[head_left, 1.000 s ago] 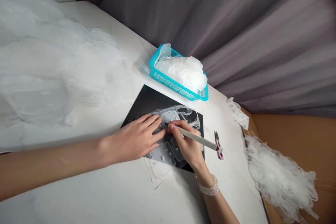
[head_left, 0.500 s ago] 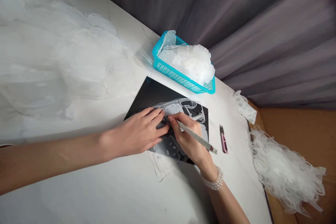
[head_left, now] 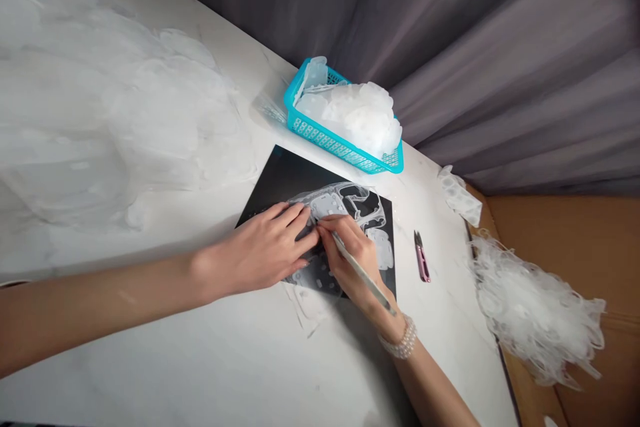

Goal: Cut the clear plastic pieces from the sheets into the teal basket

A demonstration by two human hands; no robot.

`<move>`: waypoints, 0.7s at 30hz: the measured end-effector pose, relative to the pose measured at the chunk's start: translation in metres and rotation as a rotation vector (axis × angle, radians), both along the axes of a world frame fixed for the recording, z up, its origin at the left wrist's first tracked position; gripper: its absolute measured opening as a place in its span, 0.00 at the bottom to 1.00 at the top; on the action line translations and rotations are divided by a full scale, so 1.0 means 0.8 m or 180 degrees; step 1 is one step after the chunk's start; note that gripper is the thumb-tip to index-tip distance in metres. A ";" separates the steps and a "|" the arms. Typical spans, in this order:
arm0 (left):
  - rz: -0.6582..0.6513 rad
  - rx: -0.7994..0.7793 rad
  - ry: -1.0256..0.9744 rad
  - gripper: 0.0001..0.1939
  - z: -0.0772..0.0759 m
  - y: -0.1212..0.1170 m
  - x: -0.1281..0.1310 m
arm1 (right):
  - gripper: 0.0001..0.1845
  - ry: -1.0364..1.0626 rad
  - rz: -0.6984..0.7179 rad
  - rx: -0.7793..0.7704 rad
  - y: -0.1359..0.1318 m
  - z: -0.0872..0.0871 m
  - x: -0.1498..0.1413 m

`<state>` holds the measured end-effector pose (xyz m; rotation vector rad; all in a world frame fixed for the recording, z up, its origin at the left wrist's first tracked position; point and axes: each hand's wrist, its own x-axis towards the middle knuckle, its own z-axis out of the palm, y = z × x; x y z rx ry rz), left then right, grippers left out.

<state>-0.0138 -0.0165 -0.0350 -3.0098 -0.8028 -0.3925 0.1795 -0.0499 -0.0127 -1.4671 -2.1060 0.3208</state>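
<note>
A black mat (head_left: 285,180) lies on the white table (head_left: 210,353) with a translucent white cut-out sheet (head_left: 345,203) on it. My left hand (head_left: 263,253) lies flat on the sheet, fingers stretched out and pressing it down. My right hand (head_left: 350,257) is closed in a pen grip round a thin grey knife-like tool (head_left: 363,273). The tool's tip meets the sheet just beside my left fingertips. A pearl bracelet (head_left: 400,343) circles my right wrist.
A turquoise basket (head_left: 330,143) heaped with white translucent pieces stands behind the mat. Small pink snips (head_left: 421,257) lie right of the mat. White sheets are piled at the left (head_left: 100,120), scrap trimmings at the right (head_left: 535,313). Grey curtain behind.
My right hand has turned so that the tool's back end swung from the right toward my wrist. The tip stays at the sheet and my left hand keeps its place.
</note>
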 end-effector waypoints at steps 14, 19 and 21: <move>0.0104 0.0033 0.0039 0.25 0.000 -0.003 -0.003 | 0.16 -0.1200 0.0481 0.0376 0.003 -0.002 0.004; 0.0095 -0.0063 -0.0073 0.26 -0.007 -0.002 -0.005 | 0.16 -0.1714 0.0727 0.0245 0.006 0.009 -0.003; 0.0063 -0.0104 -0.0142 0.25 -0.011 -0.001 -0.007 | 0.16 -0.1839 0.0803 0.0161 0.011 0.013 -0.009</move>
